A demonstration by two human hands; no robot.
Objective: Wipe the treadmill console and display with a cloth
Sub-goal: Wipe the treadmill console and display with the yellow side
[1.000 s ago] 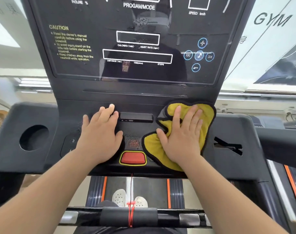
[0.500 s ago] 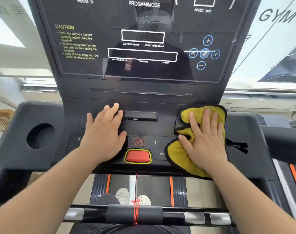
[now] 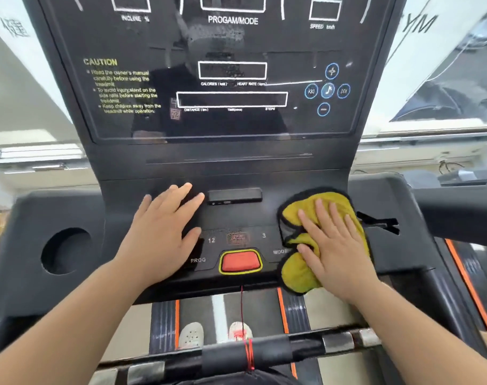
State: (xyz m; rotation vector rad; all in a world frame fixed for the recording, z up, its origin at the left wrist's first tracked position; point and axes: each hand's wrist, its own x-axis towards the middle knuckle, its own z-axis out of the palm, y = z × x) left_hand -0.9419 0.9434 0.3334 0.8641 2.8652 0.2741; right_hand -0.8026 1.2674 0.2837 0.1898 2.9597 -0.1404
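Note:
The black treadmill console fills the middle of the view, with its glossy dark display rising above it. A crumpled yellow cloth with a black edge lies on the console's right part. My right hand presses flat on that cloth, fingers spread and pointing up. My left hand rests flat on the console's left part, fingers apart, holding nothing. Between the hands sits a red stop button with a yellow rim.
A round cup hole is at the far left of the console and a slot at its right. A small black port bar sits above the button. Below, a handlebar with a red cord crosses over the belt and my shoes.
My right hand has slid the cloth rightward across the console, from beside the red button to the right part. My left hand stays in place. The camera has moved closer.

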